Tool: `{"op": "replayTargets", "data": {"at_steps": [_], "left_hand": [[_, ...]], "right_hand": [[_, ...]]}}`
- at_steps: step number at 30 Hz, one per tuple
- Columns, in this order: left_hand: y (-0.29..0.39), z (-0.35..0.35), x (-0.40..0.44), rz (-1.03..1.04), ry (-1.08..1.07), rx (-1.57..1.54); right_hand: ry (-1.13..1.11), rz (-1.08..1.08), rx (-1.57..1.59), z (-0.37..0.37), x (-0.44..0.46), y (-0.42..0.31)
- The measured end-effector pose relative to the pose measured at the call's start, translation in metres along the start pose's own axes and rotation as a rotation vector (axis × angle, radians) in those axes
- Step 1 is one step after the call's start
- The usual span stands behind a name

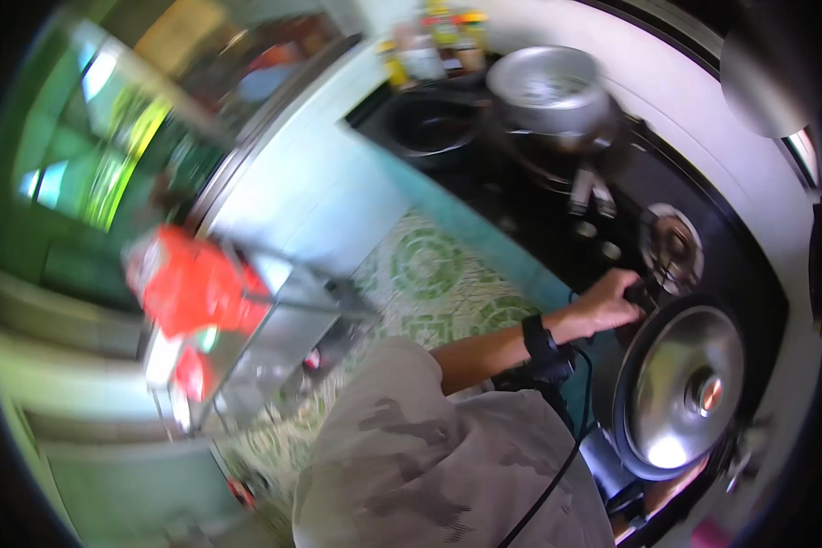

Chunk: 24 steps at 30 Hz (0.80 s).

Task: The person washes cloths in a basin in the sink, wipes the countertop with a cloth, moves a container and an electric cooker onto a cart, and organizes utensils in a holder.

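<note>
A dark pan (619, 379) is covered by a shiny metal lid (680, 388) with a round knob (705, 393). My left hand (612, 301), with a black band at the wrist, is closed around the pan's dark side handle (645, 294). At the opposite rim, my right hand (678, 488) grips the pan from its lower side; most of its fingers are hidden. The pan is at the near end of the black stove top, beside a bare burner (674, 247). Whether it rests on the surface or hangs above it, I cannot tell.
A silver pot (550, 87) stands on the far burner, close to a black pan (429, 123). Bottles (438, 46) line the wall behind. On the left, a metal rack (310, 301) carries a red plastic bag (201, 283). A black cable (557, 479) crosses my shirt.
</note>
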<state>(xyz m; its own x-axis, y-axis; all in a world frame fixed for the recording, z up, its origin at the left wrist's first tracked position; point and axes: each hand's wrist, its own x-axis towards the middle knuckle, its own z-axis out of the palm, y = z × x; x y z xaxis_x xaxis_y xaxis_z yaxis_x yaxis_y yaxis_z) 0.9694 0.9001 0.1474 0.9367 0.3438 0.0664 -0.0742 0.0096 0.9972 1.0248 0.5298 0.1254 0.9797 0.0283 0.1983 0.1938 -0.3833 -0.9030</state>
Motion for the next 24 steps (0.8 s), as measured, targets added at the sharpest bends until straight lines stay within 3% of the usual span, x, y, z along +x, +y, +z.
{"op": "replayTargets", "data": {"at_steps": [2,8,11,14,15,17,18,20,21,22,23,24], "left_hand": [[0.016,-0.024,-0.051,-0.121,0.154,0.037],[0.046,-0.097,-0.213,-0.040,0.507,0.069],[0.040,-0.135,-0.305,-0.039,0.744,0.023],[0.061,-0.153,-0.404,-0.042,1.028,0.149],[0.064,-0.160,-0.435,-0.076,1.086,0.135],[0.055,-0.177,-0.495,-0.109,1.251,0.157],[0.048,-0.182,-0.523,-0.111,1.364,0.180],[0.072,-0.183,-0.583,-0.059,1.482,0.134],[0.071,-0.181,-0.612,-0.034,1.556,0.113],[0.070,-0.179,-0.638,-0.010,1.630,0.090],[0.079,-0.174,-0.661,-0.014,1.709,0.054],[0.089,-0.168,-0.683,-0.016,1.787,0.018]], "right_hand": [[-0.154,-0.124,-0.033,0.011,0.001,-0.013],[-0.673,-0.517,-0.016,0.081,-0.021,-0.059],[-1.140,-0.809,0.121,0.141,-0.041,-0.092],[-0.839,-1.289,-0.053,0.185,-0.106,-0.123],[-0.969,-1.088,0.014,0.214,-0.120,-0.126],[-1.259,-0.345,0.259,0.279,-0.164,-0.129],[-1.324,-0.089,0.334,0.310,-0.183,-0.130],[-1.407,-0.304,0.387,0.338,-0.259,-0.166],[-1.530,-0.496,0.374,0.324,-0.322,-0.239],[-1.577,-0.781,0.326,0.335,-0.353,-0.263],[-1.706,-0.486,0.348,0.357,-0.378,-0.263],[-1.683,-0.482,0.380,0.356,-0.415,-0.282]]}}
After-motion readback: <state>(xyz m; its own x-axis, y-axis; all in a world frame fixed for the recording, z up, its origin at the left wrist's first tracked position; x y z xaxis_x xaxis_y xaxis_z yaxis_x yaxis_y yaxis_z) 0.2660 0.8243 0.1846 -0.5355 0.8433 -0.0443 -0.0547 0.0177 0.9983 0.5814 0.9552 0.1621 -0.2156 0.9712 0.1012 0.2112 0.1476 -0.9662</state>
